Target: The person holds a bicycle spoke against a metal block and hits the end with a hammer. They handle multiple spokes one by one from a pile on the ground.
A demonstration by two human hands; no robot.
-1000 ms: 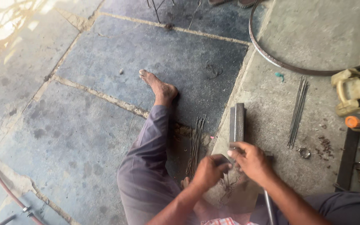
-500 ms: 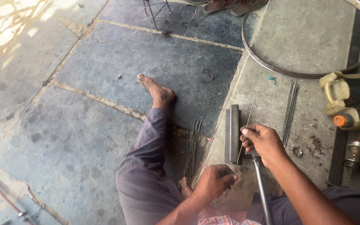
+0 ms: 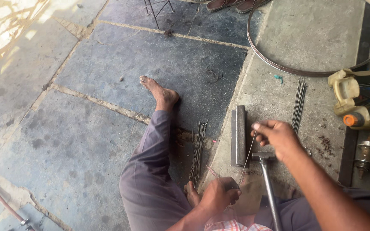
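A thin metal spoke [image 3: 246, 157] runs between my two hands. My left hand [image 3: 219, 194] grips its lower end near my lap. My right hand [image 3: 278, 136] pinches its upper end, just right of a dark metal bar [image 3: 238, 134] lying on the concrete slab. A hammer [image 3: 267, 179] with a metal handle lies under my right wrist, head beside the bar. A bundle of spokes [image 3: 198, 150] lies on the stone floor beside my outstretched leg [image 3: 150, 171]. More spokes [image 3: 298, 105] lie on the slab beyond my right hand.
A bare wheel rim [image 3: 317, 70] lies at the top right. A yellowish container [image 3: 356, 102] and an orange-capped bottle [image 3: 353, 119] sit at the right edge, a wheel hub [image 3: 365, 152] below them. A hose [image 3: 1, 201] crosses the lower left. Sandals [image 3: 232, 5] lie at the top.
My right hand rose from the bar's near end and drew a spoke up; my left hand dropped toward my lap and now holds the spoke's lower end. The camera tilted slightly.
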